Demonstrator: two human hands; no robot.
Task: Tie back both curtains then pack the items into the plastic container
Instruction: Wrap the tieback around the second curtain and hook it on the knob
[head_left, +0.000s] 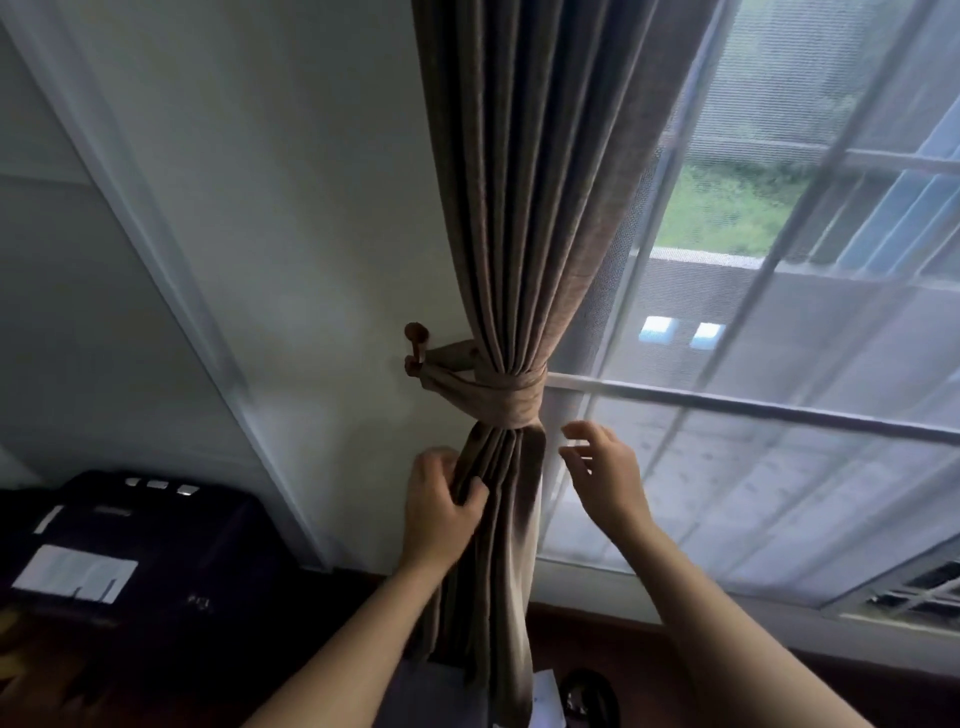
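Note:
A brown curtain (524, 208) hangs beside the window, gathered at its waist by a matching fabric tieback (511, 397). The tieback runs left to a round wooden wall hook (415, 343). Just below the tieback, my left hand (441, 512) grips the left folds of the curtain, thumb pressed into the cloth. My right hand (605, 475) hovers to the right of the curtain with fingers spread and relaxed, touching nothing that I can see. The plastic container is not in view.
A sheer white curtain (779, 467) covers the barred window (753, 405) on the right. A black case with white labels (130, 551) sits low at the left. Small dark and white items (571, 696) lie below the curtain's hem.

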